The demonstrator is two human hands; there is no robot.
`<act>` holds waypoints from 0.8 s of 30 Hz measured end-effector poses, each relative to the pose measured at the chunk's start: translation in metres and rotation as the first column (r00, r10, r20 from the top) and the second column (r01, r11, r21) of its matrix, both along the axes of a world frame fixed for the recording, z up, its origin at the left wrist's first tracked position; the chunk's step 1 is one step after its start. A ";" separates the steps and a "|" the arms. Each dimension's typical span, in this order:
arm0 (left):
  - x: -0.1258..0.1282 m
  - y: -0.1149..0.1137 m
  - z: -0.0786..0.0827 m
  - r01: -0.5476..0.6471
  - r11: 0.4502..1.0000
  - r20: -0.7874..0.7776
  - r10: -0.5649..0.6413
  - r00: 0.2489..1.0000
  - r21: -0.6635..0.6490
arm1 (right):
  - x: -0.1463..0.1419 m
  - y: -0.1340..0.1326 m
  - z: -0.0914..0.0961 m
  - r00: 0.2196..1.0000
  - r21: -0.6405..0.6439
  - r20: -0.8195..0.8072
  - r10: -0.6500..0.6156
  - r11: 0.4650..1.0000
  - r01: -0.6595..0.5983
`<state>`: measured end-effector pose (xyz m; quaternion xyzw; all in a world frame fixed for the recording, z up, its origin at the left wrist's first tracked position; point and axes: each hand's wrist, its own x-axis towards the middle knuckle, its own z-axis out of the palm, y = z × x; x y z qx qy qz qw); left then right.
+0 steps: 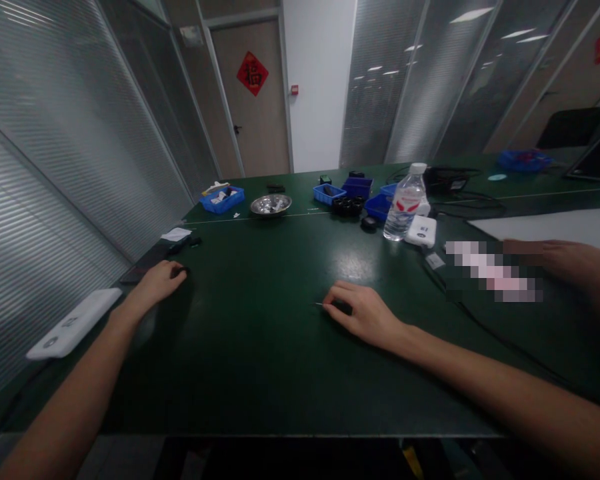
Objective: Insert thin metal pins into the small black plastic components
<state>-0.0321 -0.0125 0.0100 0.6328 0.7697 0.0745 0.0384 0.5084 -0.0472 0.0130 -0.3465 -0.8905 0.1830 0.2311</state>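
Note:
Over the left side of the green table, my left hand [156, 288] is closed, its fingertips pinching a small black object [183, 269] of a kind I cannot make out. My right hand [359, 310] rests near the middle of the table with thumb and forefinger pinched together. From that pinch a thin, short metal piece [319, 304] sticks out to the left; the rest of it is hidden in the fingers. The two hands are well apart. Small dark items [195, 242] lie just beyond my left hand.
A white power bank [74, 325] lies left of my left forearm. Farther back are a blue tray [223, 201], a metal bowl [271, 206] with small pieces, and more blue trays [329, 194]. A water bottle [406, 203] and cable [473, 313] lie right, near another person's hand [565, 257].

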 end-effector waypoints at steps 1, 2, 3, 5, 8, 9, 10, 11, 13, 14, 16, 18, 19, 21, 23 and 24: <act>0.000 0.000 0.000 0.000 1.000 0.012 0.000 1.000 0.000 | 0.000 0.000 -0.001 1.000 -0.003 -0.002 0.001 1.000 -0.001; -0.001 0.001 0.000 -0.001 1.000 0.029 0.001 1.000 -0.002 | 0.000 0.001 -0.002 1.000 -0.004 -0.002 0.001 1.000 -0.001; -0.001 0.001 0.000 -0.004 1.000 0.048 0.004 0.999 -0.006 | 0.000 0.001 -0.002 1.000 -0.004 -0.001 0.001 1.000 -0.001; -0.004 0.001 0.001 -0.028 1.000 0.087 0.029 0.996 -0.015 | 0.001 0.001 -0.003 1.000 0.002 -0.001 0.000 1.000 0.000; -0.007 -0.001 0.003 -0.091 0.996 0.122 0.092 0.988 -0.013 | 0.001 0.001 -0.002 1.000 0.007 -0.004 0.004 1.000 -0.004; -0.007 -0.002 0.004 -0.112 0.994 0.128 0.112 0.985 -0.005 | 0.001 0.001 -0.002 1.000 0.005 -0.005 0.007 1.000 -0.006; -0.007 -0.003 0.005 -0.125 0.992 0.127 0.124 0.984 0.006 | 0.001 0.001 -0.002 1.000 0.004 -0.006 0.009 1.000 -0.009; -0.006 -0.005 0.006 -0.130 0.991 0.115 0.127 0.985 0.020 | 0.001 0.001 -0.002 1.000 0.003 -0.007 0.010 1.000 -0.010; -0.003 -0.009 0.009 -0.123 0.991 0.077 0.119 0.990 0.051 | 0.001 0.000 -0.002 1.000 0.006 -0.012 0.011 1.000 -0.011; -0.001 -0.010 0.010 -0.119 0.991 0.059 0.115 0.992 0.067 | 0.001 0.000 -0.002 1.000 0.009 -0.015 0.010 1.000 -0.010; 0.002 -0.013 0.011 -0.118 0.989 0.034 0.115 0.993 0.087 | 0.001 0.000 -0.002 1.000 0.008 -0.017 0.011 1.000 -0.011; 0.005 -0.016 0.012 -0.116 0.988 0.024 0.114 0.993 0.103 | 0.001 0.000 -0.001 1.000 0.002 -0.014 0.015 1.000 -0.015; 0.006 -0.017 0.013 -0.112 0.987 0.020 0.110 0.994 0.111 | 0.001 0.000 0.000 1.000 -0.004 -0.011 0.017 1.000 -0.017; 0.008 -0.019 0.013 -0.097 0.987 0.019 0.095 0.995 0.125 | 0.001 0.000 0.001 1.000 -0.017 -0.006 0.023 1.000 -0.023; 0.010 -0.020 0.013 -0.091 0.987 0.028 0.088 0.996 0.133 | 0.002 -0.001 0.002 1.000 -0.021 -0.007 0.023 1.000 -0.023; 0.011 -0.020 0.014 -0.090 0.987 0.033 0.086 0.996 0.134 | 0.002 -0.001 0.002 1.000 -0.023 -0.005 0.023 0.999 -0.023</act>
